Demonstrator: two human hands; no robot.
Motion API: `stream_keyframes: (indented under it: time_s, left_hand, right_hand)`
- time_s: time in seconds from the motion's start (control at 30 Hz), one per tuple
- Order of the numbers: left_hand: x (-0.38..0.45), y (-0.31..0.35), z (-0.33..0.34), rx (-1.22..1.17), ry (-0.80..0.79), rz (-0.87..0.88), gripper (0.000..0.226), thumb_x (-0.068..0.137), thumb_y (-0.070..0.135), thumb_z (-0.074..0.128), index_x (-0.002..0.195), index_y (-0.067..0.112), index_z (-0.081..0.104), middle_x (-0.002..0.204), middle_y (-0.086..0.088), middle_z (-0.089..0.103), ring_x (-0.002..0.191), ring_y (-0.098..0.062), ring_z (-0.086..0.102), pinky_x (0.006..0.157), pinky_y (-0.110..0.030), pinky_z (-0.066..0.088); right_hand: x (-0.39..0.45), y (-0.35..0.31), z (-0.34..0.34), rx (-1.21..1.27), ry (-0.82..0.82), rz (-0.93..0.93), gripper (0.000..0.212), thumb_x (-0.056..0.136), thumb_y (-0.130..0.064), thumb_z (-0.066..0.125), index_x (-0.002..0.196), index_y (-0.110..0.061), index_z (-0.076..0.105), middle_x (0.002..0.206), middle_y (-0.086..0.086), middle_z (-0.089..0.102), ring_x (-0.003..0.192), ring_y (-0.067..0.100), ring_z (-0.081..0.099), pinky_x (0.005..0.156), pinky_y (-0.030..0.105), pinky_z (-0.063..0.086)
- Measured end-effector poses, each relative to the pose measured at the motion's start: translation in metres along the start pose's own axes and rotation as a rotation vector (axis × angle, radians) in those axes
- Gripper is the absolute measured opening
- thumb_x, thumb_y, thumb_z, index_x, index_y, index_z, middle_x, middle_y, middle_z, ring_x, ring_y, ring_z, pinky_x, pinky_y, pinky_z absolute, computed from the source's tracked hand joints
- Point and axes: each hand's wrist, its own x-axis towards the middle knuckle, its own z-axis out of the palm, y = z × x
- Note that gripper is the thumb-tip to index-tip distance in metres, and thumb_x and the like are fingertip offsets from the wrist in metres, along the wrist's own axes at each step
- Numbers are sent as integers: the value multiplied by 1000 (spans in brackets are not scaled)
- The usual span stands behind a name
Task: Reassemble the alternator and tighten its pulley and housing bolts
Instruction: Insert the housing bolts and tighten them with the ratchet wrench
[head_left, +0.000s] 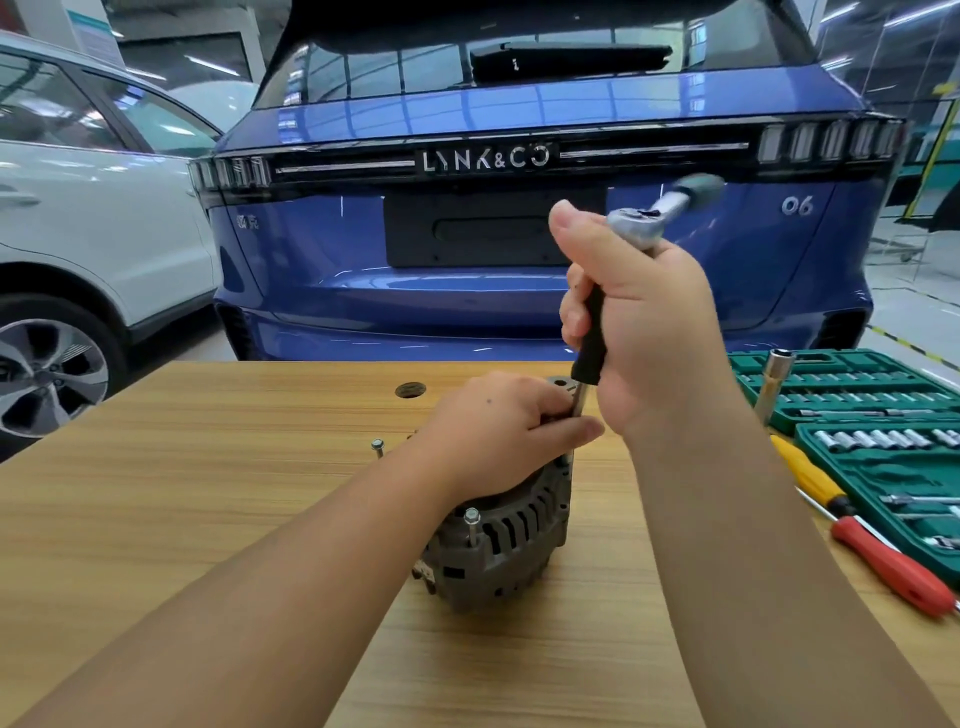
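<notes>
White car (78, 218): parked at the far left beyond the table, one wheel in view.
Table (208, 519): light wood grain, with a round hole (410, 389) near its far edge.
Loose bolt (377, 447): stands upright on the table just left of the left hand.
Alternator (498, 540): grey ribbed housing, sitting on the table near the middle, under the left hand.
Housing bolt (471, 522): sticks up from the alternator's near-left edge, head raised above the casing.
Left hand (498, 431): lies on top of the alternator, fingers curled around the lower end of the extension bar.
Blue car (519, 182): rear end fills the background, badge reading LYNK&CO.
Extension bar (589, 338): black sleeve over a metal shaft, upright, reaching down to the alternator's far-right edge.
Right hand (644, 332): gripping the extension bar's black sleeve, thumb up against the ratchet head.
Ratchet (654, 215): atop the bar, handle pointing right and blurred.
Screwdrivers: a yellow-handled one (810, 480) and a red-handled one (893, 569) lie on the table beside the case.
Socket set case (857, 410): green, open, at the table's right edge, rows of sockets inside.
</notes>
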Motion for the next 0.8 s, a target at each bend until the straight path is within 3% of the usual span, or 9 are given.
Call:
stream_keyframes:
  time_s: [0.1, 0.23, 0.33, 0.5, 0.53, 0.57, 0.63, 0.7, 0.8]
  left_hand:
    - [2, -3, 0, -36, 6, -11, 37, 100, 56, 50, 95, 25, 71, 84, 2, 70, 77, -16, 66, 72, -41, 58]
    - [0, -3, 0, -76, 17, -45, 44, 95, 59, 46, 97, 24, 74, 82, 0, 72, 73, -16, 67, 74, -43, 60]
    - [0, -3, 0, -85, 38, -33, 41, 96, 55, 48, 93, 23, 74, 78, 0, 70, 69, -15, 64, 69, -38, 55]
    - [1, -6, 2, -70, 37, -53, 39, 97, 54, 50, 92, 25, 75, 76, 3, 70, 70, -11, 62, 66, -36, 55]
    - [1, -7, 2, -71, 35, -55, 39, 96, 55, 50, 92, 26, 75, 75, 3, 70, 70, -10, 63, 67, -36, 55]
    - [2, -7, 2, -71, 33, -54, 40, 96, 55, 50, 91, 26, 75, 74, 3, 69, 69, -8, 63, 66, -35, 55]
    - [2, -8, 2, -60, 40, -42, 41, 98, 56, 51, 91, 23, 75, 74, 1, 68, 67, -8, 61, 63, -34, 52]
    - [3, -8, 2, -29, 49, -28, 42, 100, 56, 51, 92, 21, 73, 77, 1, 67, 69, -11, 60, 65, -36, 51]
    - [1, -4, 0, -36, 25, 9, 46, 94, 59, 44, 88, 23, 72, 76, 6, 67, 67, -10, 58, 64, -33, 51]
  right_hand:
    - [2, 1, -5, 94, -164, 12, 30, 85, -17, 71, 113, -26, 62, 76, -4, 55, 61, 12, 52, 58, 24, 43]
    - [-1, 12, 8, -118, -145, -221, 39, 95, -6, 62, 119, -36, 60, 80, -9, 59, 68, 14, 56, 63, 26, 48]
    - [-8, 10, 13, -172, -156, -244, 42, 95, -4, 60, 123, -36, 57, 93, 6, 60, 74, 22, 53, 68, 31, 48]
    - [4, -19, 16, 0, -258, 90, 46, 68, -26, 56, 113, -25, 57, 76, 11, 55, 61, 27, 45, 60, 37, 33]
    - [4, -19, 15, 21, -280, 104, 56, 70, -36, 63, 123, -19, 56, 76, 11, 55, 62, 27, 44, 59, 36, 31]
    - [4, -18, 16, 32, -286, 104, 67, 79, -50, 56, 134, -12, 51, 78, 10, 55, 62, 26, 44, 59, 36, 30]
    - [-1, -10, 15, 53, -245, 94, 73, 83, -54, 38, 139, -8, 48, 82, 7, 57, 64, 24, 48, 59, 33, 37]
    - [-5, -3, 15, 58, -160, 34, 60, 84, -54, 58, 127, -12, 56, 83, 1, 62, 67, 18, 55, 62, 27, 47]
    - [-7, 4, 14, -122, 10, -114, 36, 79, -42, 79, 103, -18, 66, 65, -8, 56, 59, 12, 47, 56, 26, 44]
